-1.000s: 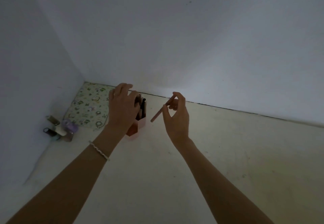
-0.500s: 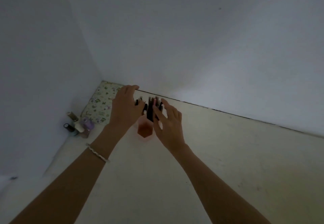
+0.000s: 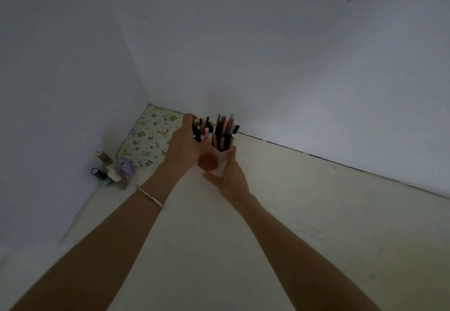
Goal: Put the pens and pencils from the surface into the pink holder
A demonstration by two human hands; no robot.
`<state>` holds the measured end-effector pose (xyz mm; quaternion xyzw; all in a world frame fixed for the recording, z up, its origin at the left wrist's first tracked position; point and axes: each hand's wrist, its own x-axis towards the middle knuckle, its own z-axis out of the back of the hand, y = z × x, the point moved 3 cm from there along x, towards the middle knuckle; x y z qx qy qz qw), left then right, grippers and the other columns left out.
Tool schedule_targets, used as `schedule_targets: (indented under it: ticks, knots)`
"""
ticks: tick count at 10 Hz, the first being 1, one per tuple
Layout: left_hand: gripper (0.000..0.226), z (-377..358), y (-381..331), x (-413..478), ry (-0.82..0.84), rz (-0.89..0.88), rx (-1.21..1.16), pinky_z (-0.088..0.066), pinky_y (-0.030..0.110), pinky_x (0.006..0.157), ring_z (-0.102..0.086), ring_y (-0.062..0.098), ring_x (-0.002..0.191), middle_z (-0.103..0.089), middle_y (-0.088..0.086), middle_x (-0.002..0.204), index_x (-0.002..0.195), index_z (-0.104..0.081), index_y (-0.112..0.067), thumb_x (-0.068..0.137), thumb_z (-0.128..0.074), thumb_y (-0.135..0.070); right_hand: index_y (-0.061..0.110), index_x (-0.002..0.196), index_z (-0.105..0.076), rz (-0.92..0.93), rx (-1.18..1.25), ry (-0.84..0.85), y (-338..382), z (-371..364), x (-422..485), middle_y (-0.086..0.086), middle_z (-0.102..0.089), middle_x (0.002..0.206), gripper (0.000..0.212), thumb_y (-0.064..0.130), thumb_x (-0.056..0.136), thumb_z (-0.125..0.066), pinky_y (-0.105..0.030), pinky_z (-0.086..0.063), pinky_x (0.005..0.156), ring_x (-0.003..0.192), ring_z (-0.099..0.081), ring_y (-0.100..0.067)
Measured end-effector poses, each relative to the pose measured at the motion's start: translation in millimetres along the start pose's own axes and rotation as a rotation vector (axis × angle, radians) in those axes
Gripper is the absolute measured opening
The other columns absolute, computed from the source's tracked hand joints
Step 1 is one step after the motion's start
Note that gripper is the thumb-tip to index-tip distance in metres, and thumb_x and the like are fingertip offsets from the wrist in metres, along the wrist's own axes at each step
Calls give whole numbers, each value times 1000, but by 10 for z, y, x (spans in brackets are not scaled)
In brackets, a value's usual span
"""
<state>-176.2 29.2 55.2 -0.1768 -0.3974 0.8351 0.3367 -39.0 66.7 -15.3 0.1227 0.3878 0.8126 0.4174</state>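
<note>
Late stage, by the look of it: pink holder standing near the far edge of the tabletop, close to the wall and toward the far-left corner, already crowded with pens and pencils rising upright and slightly fanned. Right hand cupped against the holder's near and right side, fingers curled part-way round the pink wall, a loose steadying grip rather than a tight clamp. Left hand pressed to the holder's left, fingers reaching in among the tops of the pens; whether closed on any single pen, cannot tell, fingertips hidden behind the bundle. No loose pens visible on the bare tabletop in view, so probably the tidying or settling step, with the gathering likely finished. Next move likely calls for easing the bundle down until it sits evenly, then letting go gently with both hands so the top-heavy holder does not tip. Off toward the far-left corner, a flowered mat and a small cluster of bottles, apart from the holder and outside the task.
</note>
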Motion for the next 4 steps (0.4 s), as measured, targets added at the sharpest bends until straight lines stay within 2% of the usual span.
schedule_targets:
  ticks: [1,2,3,4]
  knots:
    - [41,-25,-19,194,-28,1,-18,-45,26,63,-65,24,79,-66,4,90,120,-46,-12,89,-65,-30,12,151,19,-82,-65,69,-39,-4,251,-13,-50,142,112,39,86,-69,-35,-48,88,119,-56,-28]
    - [49,-60,-13,368,-36,-21,-35,-53,35,72,-67,27,84,-68,10,99,127,-43,-11,89,-67,-30,15,151,19,-133,-103,94,-70,-7,450,-13,-46,146,111,45,87,-66,-42,-48,93,123,-53,-35]
    - [55,-69,-50,445,-20,-8,-37,-55,43,79,-66,31,88,-68,12,104,129,-41,-11,86,-70,-29,16,152,17,-144,-67,74,7,-1,513,-13,-47,145,110,43,87,-67,-43,-48,94,124,-53,-35]
    - [68,-40,-17,470,-24,17,-95,-54,40,86,-65,32,100,-65,15,113,137,-37,-10,83,-74,-28,15,153,14,-139,-23,62,30,0,573,-13,-47,145,113,42,83,-71,-45,-48,97,127,-51,-33]
